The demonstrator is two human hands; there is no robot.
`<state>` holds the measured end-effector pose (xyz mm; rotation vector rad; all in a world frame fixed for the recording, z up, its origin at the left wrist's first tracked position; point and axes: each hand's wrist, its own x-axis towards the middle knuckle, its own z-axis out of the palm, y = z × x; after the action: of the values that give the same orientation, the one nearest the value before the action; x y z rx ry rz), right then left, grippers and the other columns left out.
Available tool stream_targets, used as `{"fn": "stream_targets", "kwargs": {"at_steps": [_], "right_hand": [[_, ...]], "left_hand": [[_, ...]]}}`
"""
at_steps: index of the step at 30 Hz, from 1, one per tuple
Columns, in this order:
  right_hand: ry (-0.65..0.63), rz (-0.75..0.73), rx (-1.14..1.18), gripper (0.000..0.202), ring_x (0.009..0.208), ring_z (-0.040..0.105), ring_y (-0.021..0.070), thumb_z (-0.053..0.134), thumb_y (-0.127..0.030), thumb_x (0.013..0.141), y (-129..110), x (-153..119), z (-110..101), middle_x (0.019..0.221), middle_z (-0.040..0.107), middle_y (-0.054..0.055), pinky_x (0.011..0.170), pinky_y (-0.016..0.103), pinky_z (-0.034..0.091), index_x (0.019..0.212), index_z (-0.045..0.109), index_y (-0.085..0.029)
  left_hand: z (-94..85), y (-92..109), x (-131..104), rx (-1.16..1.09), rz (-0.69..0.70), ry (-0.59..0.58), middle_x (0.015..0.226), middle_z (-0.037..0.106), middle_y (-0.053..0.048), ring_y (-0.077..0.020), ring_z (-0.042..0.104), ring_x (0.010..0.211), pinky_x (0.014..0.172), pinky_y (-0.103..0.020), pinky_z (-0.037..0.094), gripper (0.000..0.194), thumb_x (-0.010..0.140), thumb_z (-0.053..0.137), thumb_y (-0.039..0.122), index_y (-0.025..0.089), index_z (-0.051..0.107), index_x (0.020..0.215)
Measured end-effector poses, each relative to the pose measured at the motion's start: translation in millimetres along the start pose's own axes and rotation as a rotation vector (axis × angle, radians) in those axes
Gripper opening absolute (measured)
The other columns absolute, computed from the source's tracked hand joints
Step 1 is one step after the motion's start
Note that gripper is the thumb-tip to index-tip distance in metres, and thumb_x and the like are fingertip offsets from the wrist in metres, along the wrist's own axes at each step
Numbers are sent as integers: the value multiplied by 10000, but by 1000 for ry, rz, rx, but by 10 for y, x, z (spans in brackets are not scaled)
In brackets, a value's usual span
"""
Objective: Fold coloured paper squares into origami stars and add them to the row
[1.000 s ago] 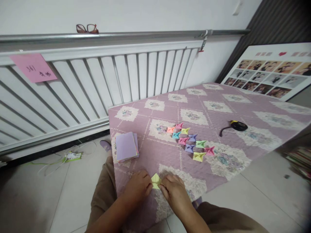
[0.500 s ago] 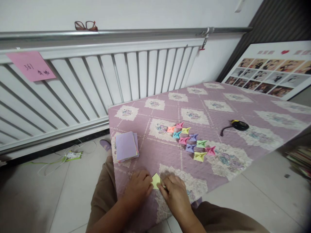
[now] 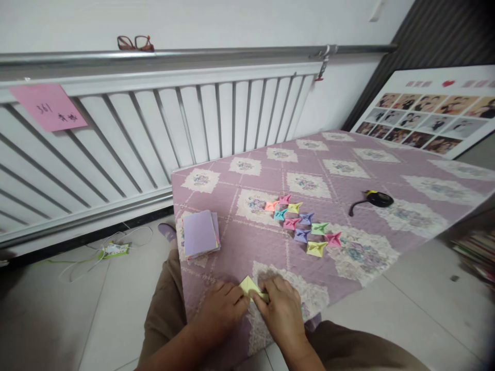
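A small yellow paper (image 3: 249, 286), folded to a point at the top, lies on the cloth-covered table (image 3: 266, 247) near its front edge. My left hand (image 3: 226, 309) grips its left side with the fingers curled. On its right side, my right hand (image 3: 282, 306) pinches it with thumb and fingers; a narrow strip of the paper shows beside the thumb. Beyond my hands stand several folded paper pieces in rows, among them a yellow one (image 3: 316, 249), a pink one (image 3: 333, 239) and a green one (image 3: 319, 228).
A stack of coloured paper (image 3: 200, 233) lies at the table's left edge. Farther right is a black object with a cord (image 3: 379, 199). A white radiator (image 3: 216, 118) runs behind the table, with glasses (image 3: 135, 43) on the pipe above. A photo board (image 3: 429, 111) leans at the right.
The yellow paper has tilted, and a strip of it now shows at its right. My left hand has moved slightly right and down. The whole view has shifted a little.
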<state>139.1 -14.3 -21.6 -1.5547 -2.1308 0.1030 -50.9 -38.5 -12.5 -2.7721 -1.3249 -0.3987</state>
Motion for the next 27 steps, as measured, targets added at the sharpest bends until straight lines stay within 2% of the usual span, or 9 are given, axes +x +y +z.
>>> {"fn": "stream_targets", "kwargs": {"at_steps": [6, 8, 11, 14, 16, 22, 25, 27], "right_hand": [[60, -34, 4, 219, 759, 580, 244, 538, -384, 934, 79, 39, 15, 761, 622, 34, 702, 361, 369, 790, 602, -232], [109, -72, 27, 223, 776, 596, 236, 464, -345, 971, 107, 14, -2, 789, 648, 40, 722, 364, 392, 857, 615, -227], [150, -174, 36, 213, 885, 630, 227, 420, -270, 982, 95, -107, -18, 942, 700, 54, 818, 378, 416, 1008, 627, -225], [126, -352, 38, 248, 957, 657, 201, 414, -190, 965, 48, -276, 3, 1031, 734, 24, 931, 380, 398, 1078, 630, -240], [84, -407, 18, 293, 1009, 662, 189, 433, -157, 944, 43, -363, 21, 1086, 739, 5, 974, 371, 382, 1151, 620, -248], [-41, -472, -63, 462, 1105, 647, 186, 477, -91, 860, 220, -410, -50, 1201, 711, -20, 1015, 378, 335, 1282, 565, -256], [-33, -494, -96, 469, 1087, 659, 193, 492, -87, 839, 332, -406, -116, 1190, 715, -25, 1002, 388, 332, 1271, 571, -254], [7, -451, -102, 407, 1052, 672, 204, 500, -115, 860, 379, -415, -143, 1137, 736, -13, 987, 395, 342, 1233, 592, -249]], "left_hand": [[8, 53, -25, 10, -31, -11, 984, 626, -8, -196, 557, 906, 803, -346, 420, 165, 959, 568, 261, 203, 575, 1113], [28, 53, -28, 7, -41, -22, 992, 625, -8, -195, 553, 909, 804, -345, 422, 166, 957, 574, 270, 207, 577, 1110], [55, 43, -28, -5, -42, -23, 988, 620, -12, -188, 549, 900, 799, -337, 423, 159, 959, 573, 273, 213, 584, 1105], [72, 37, -24, -19, -41, -7, 995, 617, -14, -183, 547, 901, 805, -334, 423, 139, 950, 590, 258, 212, 596, 1081], [72, 39, -23, -28, -52, -3, 995, 616, -14, -182, 548, 904, 810, -335, 425, 143, 943, 601, 244, 208, 595, 1081], [50, 62, -25, -73, -78, -22, 990, 620, -20, -185, 550, 898, 798, -328, 433, 176, 945, 595, 228, 212, 577, 1119], [56, 66, -26, -76, -88, -1, 982, 625, -19, -188, 550, 894, 784, -327, 429, 173, 936, 604, 216, 208, 579, 1107], [68, 62, -27, -75, -90, -2, 987, 626, -22, -194, 549, 905, 790, -330, 428, 176, 933, 609, 224, 208, 582, 1106]]}}
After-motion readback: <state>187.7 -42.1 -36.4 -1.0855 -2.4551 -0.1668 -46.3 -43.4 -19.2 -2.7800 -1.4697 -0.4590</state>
